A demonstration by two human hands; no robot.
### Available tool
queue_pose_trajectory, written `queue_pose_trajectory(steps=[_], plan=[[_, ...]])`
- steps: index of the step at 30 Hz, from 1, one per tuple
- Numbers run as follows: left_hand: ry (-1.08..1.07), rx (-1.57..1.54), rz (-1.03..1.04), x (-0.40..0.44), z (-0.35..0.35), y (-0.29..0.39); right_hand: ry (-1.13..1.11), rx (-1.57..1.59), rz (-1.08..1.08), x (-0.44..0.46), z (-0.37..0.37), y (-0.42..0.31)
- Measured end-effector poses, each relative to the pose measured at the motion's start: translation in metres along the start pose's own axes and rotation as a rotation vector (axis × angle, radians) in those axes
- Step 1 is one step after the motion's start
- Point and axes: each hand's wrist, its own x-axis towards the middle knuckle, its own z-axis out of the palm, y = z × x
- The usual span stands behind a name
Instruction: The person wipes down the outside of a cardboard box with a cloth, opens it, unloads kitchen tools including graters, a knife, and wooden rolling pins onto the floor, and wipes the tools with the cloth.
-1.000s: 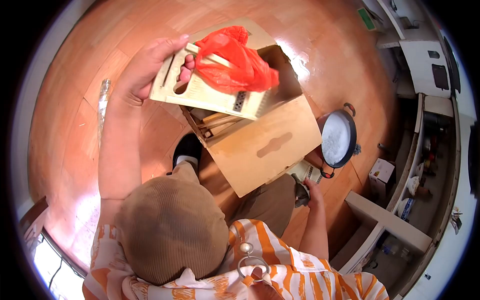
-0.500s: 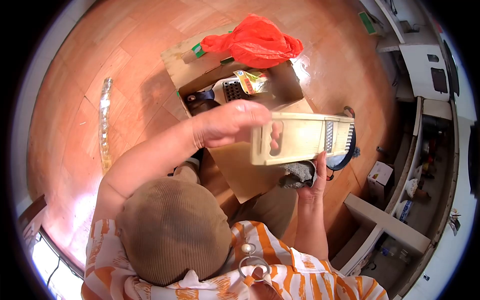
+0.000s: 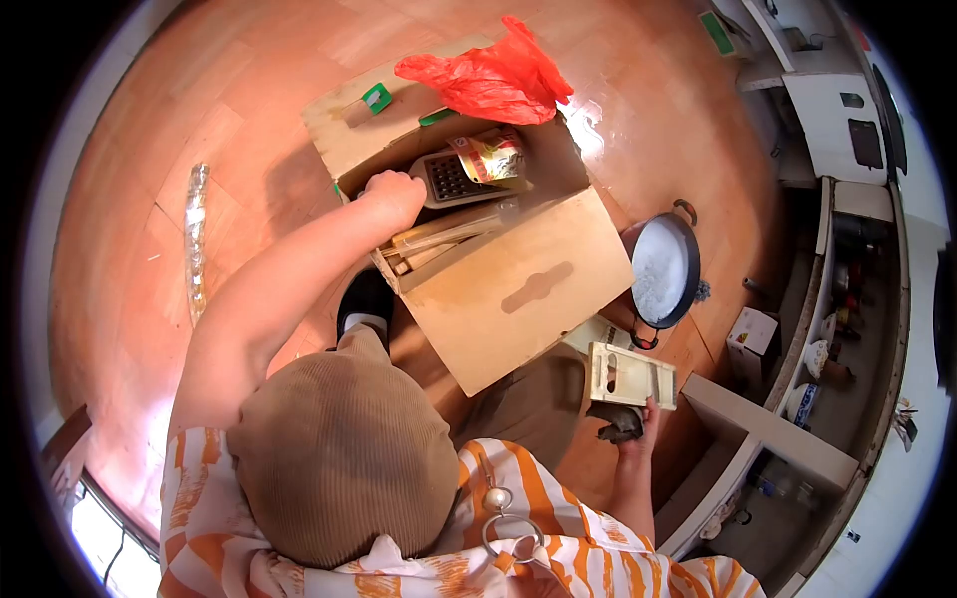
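Observation:
My right hand grips a cream plastic grater by its lower right corner, out beside my right thigh. A dark grey rag is bunched in the same hand, under the grater. My left hand reaches over the left end of an open cardboard box, its fingers curled down and hidden, so what they grip does not show. Just right of it, inside the box, lies a grater with a dark holed plate. A yellow and red packet rests on that one, and wooden sticks lie nearer to me.
A red plastic bag lies over the box's far side. To the right, a dark two-handled pan with whitish contents stands on the tiled floor. Low shelving and a white carton line the right. My knee is in front.
My left hand has let go of the cream grater and moved left and down to the box. My right hand has lowered the grater towards me, uncovering the pan and the box's near flap.

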Motion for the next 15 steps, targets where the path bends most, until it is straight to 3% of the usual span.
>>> queue_pose_trajectory(steps=[1,4,8,11,15], plan=[[0.004,0.003,0.002,0.003,0.008,-0.003,-0.001,0.004,-0.003,0.006,-0.008,0.011],[0.289,0.105,0.044,0.004,0.024,-0.007,0.173,0.038,0.085,0.022,-0.039,0.038],[0.327,0.036,-0.013,0.005,0.015,-0.002,0.183,0.124,0.161,0.048,-0.044,0.061],[0.350,-0.040,0.056,-0.011,-0.011,0.004,0.324,0.144,0.272,0.069,-0.029,0.064],[0.383,-0.222,0.141,-0.044,-0.047,0.001,0.276,0.075,0.282,0.092,-0.018,0.053]])
